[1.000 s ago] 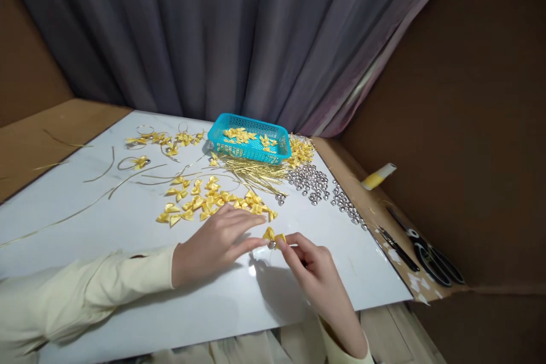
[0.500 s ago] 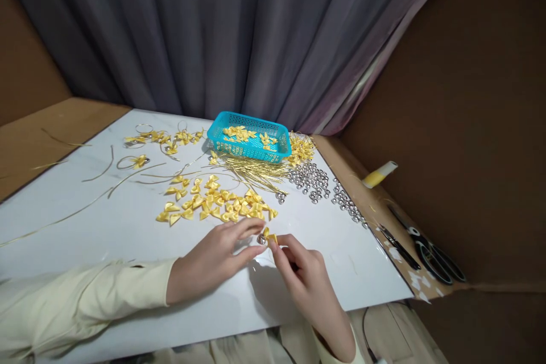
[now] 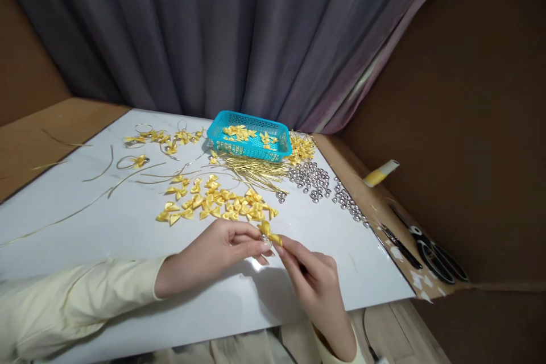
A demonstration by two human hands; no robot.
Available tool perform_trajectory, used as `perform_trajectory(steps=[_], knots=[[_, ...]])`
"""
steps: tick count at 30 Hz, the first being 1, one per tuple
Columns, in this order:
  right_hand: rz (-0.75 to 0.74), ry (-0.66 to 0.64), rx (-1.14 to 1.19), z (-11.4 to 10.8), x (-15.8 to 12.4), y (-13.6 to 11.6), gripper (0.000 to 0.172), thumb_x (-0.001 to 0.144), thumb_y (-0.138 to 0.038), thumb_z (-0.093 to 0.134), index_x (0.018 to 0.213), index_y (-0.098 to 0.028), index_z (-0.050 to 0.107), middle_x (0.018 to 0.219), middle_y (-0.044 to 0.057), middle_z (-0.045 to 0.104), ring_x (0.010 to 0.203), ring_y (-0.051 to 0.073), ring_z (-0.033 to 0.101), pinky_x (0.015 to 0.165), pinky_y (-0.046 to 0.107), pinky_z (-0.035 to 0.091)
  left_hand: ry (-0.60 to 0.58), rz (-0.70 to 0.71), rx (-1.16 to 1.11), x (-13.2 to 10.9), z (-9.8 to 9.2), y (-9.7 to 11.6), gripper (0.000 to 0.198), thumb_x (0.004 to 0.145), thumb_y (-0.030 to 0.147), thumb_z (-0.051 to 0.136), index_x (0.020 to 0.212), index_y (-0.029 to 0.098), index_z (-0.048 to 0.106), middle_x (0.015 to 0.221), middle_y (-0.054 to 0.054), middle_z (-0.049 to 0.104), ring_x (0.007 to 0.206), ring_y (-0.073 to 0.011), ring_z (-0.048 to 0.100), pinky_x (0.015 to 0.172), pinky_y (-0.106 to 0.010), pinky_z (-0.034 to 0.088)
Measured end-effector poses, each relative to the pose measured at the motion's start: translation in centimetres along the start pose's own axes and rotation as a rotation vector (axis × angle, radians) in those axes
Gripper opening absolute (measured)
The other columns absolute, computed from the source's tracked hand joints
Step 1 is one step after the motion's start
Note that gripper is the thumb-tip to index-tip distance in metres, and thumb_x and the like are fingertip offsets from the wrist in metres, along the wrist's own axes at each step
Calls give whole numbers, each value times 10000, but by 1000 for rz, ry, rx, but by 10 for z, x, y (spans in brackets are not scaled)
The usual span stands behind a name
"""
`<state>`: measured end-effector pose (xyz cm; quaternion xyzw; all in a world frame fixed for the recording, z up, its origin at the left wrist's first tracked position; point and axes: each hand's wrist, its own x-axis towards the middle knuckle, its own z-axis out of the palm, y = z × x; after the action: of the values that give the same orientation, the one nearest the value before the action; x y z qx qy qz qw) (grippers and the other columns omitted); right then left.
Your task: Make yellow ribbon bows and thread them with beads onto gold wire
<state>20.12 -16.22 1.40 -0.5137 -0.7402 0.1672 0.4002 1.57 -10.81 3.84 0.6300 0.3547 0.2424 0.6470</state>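
In front of me, both hands meet at a yellow satin ribbon bow (image 3: pixel 269 231) with a small silver charm (image 3: pixel 265 238) against its middle. My left hand (image 3: pixel 226 245) is closed, its thumb and fingertips pinching at the charm and the bow's left side. The bow's right tail sits between the thumb and forefinger of my right hand (image 3: pixel 311 276). Fingers partly hide how charm and bow are joined. Just beyond my left hand lies a spread of loose yellow bows (image 3: pixel 213 199). Farther right is a pile of silver charms (image 3: pixel 311 179).
A blue plastic basket (image 3: pixel 251 153) holding yellow bows stands at the back, with gold cords (image 3: pixel 256 172) before it. Finished-looking bows on cord loops (image 3: pixel 140 161) lie left. On the right edge are scissors (image 3: pixel 435 256), a black-handled tool (image 3: pixel 403 247) and a yellow-and-white tube (image 3: pixel 381 173).
The bow has turned and shows more openly between my fingers. My left fingers have closed in around the charm, while my right hand has shifted slightly right.
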Motion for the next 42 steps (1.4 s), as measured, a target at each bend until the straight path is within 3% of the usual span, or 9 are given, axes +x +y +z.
perform_trajectory(steps=[6,10,13,21,27,32,34,38,42], knots=[[-224,89,-127,2,-2,6,294,899,-107,457,1134,-165,625,567,0,620,413,93,504,433,196,395,-60,-26,-100,3,1,-5,269,848,390,562,837,134,646,782,-51,723,741,-186,686,721,-287,520],[-374,149,-307,10,-1,7,369,885,-37,442,1241,-107,513,503,-31,530,417,91,449,435,218,335,149,-71,-119,4,0,-9,386,794,387,632,1092,162,534,890,-69,728,894,-224,678,791,-323,509],[-412,154,-404,18,1,7,343,878,-34,445,1215,-51,503,507,-24,521,430,100,437,431,237,298,263,-61,-116,3,1,-12,470,754,396,667,1122,181,468,1010,-102,704,994,-256,648,800,-342,514],[-430,145,-418,25,0,8,354,883,-33,457,1234,-41,491,510,-26,518,437,108,437,439,248,279,209,-14,-165,1,6,-17,496,769,385,648,1170,176,446,1123,-117,660,1195,-274,523,939,-377,481],[-249,162,-151,23,0,3,252,885,-70,471,1098,-70,606,530,-17,550,407,70,412,437,200,329,206,-14,-107,-1,7,-19,460,788,364,643,1180,194,473,1124,-106,653,1139,-260,565,923,-368,482],[-17,100,71,15,3,-10,216,884,-144,483,904,-77,688,478,-58,365,409,59,271,402,201,258,253,155,119,0,-3,-8,375,800,357,627,1134,225,519,1246,-72,565,1197,-241,492,969,-331,411],[103,41,192,11,4,-13,220,880,-194,509,829,-94,698,488,-64,291,431,61,229,409,209,226,172,183,158,2,-11,0,255,851,366,538,1038,198,581,1118,-65,621,1085,-229,550,901,-314,433],[288,-63,383,5,7,-14,240,861,-280,549,732,-117,669,489,-75,227,452,61,196,420,213,186,-36,123,307,5,-18,9,281,886,378,460,805,166,626,801,-12,634,798,-167,575,728,-250,425],[369,-97,396,8,6,-13,245,865,-333,530,732,-135,585,469,-99,205,435,60,177,403,201,169,-45,67,336,7,-13,6,289,874,364,461,739,155,608,705,8,594,714,-143,539,670,-233,389]])
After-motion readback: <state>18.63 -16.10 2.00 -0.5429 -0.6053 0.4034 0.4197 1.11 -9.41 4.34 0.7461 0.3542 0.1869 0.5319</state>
